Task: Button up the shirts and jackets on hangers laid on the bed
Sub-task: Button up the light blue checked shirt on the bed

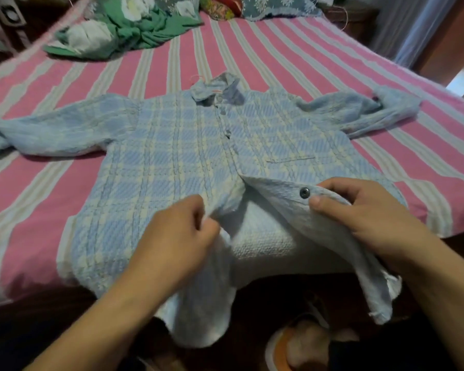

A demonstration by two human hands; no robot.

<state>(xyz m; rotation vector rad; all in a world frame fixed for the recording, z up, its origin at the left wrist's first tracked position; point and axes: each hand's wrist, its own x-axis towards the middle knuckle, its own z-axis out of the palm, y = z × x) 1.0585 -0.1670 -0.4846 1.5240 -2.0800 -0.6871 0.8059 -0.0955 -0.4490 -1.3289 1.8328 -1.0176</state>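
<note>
While the blue plaid shirt [172, 156] lies flat on the striped bed [279, 49], my left hand [180, 236] pinches its left placket; right hand [364, 210] grips the folded-back flap w/ snap button [304, 193].

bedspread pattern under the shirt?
Pink with pale white-beige stripes on the bedspread, running lengthwise away from the camera; clearest in the head view.

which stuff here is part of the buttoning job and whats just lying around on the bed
In the job: blue plaid shirt, its dark snap button, left hand, right hand.

Lying about: green cloth, floral pillows, shoe on the floor.
</note>
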